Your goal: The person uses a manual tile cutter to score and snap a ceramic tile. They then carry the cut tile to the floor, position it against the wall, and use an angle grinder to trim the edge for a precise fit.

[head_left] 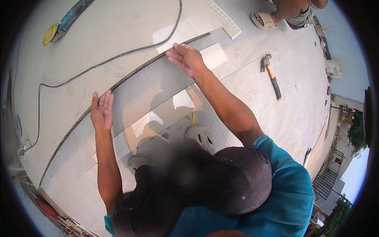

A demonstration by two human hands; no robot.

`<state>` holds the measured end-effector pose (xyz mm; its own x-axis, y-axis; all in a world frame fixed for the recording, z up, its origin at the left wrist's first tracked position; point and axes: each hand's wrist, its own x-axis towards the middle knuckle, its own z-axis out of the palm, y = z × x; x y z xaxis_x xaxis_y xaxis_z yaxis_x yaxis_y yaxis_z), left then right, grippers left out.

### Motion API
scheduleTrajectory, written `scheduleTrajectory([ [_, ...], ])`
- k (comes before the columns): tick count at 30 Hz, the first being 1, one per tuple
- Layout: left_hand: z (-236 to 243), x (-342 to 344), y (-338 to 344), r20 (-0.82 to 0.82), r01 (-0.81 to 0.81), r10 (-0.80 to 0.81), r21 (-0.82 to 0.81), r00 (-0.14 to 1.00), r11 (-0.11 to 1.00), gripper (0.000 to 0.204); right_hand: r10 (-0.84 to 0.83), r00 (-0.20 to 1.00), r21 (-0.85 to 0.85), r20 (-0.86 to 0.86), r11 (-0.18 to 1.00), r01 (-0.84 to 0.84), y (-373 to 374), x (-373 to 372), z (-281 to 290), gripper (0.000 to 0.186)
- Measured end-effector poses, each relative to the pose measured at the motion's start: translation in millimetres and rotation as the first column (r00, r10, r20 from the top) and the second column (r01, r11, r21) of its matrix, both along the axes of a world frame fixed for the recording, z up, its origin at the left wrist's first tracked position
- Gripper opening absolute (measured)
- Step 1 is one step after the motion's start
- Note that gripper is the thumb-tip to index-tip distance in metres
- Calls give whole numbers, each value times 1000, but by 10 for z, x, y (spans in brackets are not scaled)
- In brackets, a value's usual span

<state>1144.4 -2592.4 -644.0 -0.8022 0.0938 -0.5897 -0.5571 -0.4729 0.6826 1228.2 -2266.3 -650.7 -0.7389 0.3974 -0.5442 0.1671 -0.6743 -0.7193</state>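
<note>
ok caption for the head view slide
Left hand and right hand pressed flat on a large grey tile, hammer lying nearby.

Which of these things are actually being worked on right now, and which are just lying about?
In use:
left hand
right hand
large grey tile under both palms

Lying about:
hammer
angle grinder with its cable
small white tile piece
</note>
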Motion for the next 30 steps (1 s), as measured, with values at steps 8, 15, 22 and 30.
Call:
scheduleTrajectory([
  [8,-228,-123,-312,-18,-30,29,-62,999,998,60,-181,983,-32,-9,983,181,250,-14,36,16],
  [15,-475,-183,-923,-60,-135,129,-125,990,983,75,-211,977,31,-8,977,211,379,18,-60,15],
  [22,-683,-267,-1635,-104,-311,301,-92,948,946,76,-192,981,42,11,981,192,269,-8,-91,17],
  [30,-807,-386,-1901,-149,-421,408,-68,901,904,74,-161,986,72,29,985,159,324,-10,-67,20],
])
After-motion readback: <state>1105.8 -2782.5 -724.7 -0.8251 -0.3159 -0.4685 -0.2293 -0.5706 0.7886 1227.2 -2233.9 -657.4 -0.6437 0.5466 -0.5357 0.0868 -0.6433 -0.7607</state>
